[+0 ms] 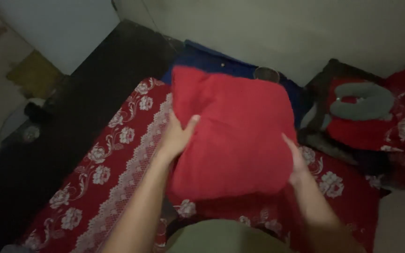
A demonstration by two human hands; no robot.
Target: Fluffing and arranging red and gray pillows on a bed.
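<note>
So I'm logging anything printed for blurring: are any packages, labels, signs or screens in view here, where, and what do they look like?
None show: no package, label, sign or screen.
What is there is plain cloth: a red pillow held by the left hand and right hand, a red floral sheet beneath, and a grey neck pillow at right.

light: dim | wall (305, 33): plain, pale | bed cover (113, 159): red, white floral and lace pattern | dark strip (71, 117) along its left | grey neck pillow (366, 103) far right
</note>
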